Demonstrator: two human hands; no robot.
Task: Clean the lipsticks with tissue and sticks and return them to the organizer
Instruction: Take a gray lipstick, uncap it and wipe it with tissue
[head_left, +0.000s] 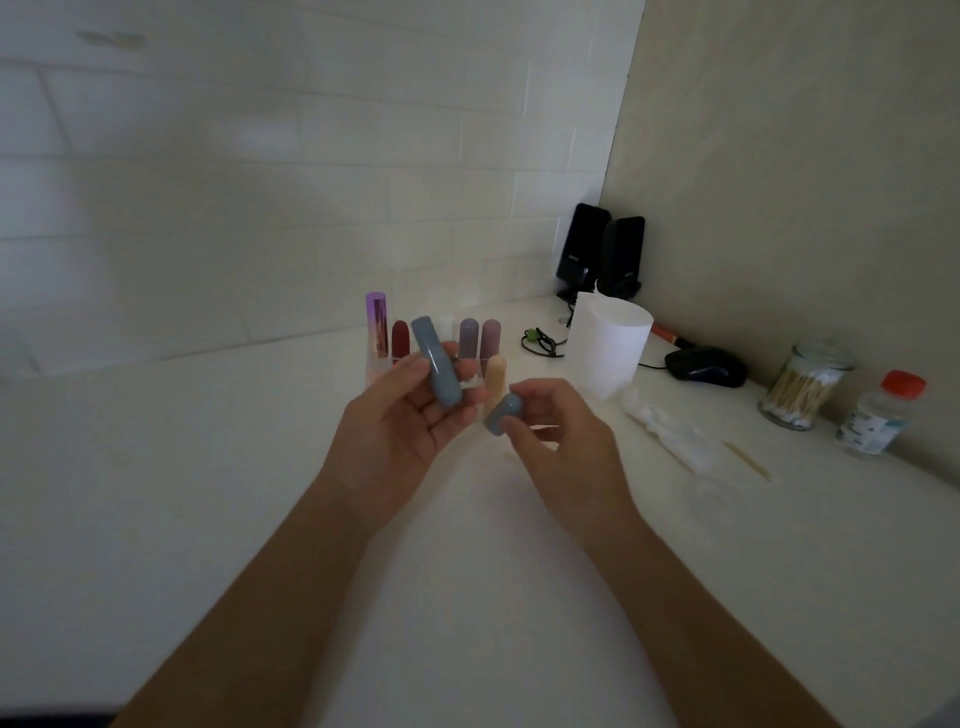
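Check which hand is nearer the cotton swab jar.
Right. The right hand, pinching the blue cap, is left of the jar; the left hand, holding the lipstick, is farther left.

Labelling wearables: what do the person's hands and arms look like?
The left forearm and right forearm are bare to the frame edge, no sleeves showing. The left hand and right hand wear no gloves; no ring, watch or bracelet is visible.
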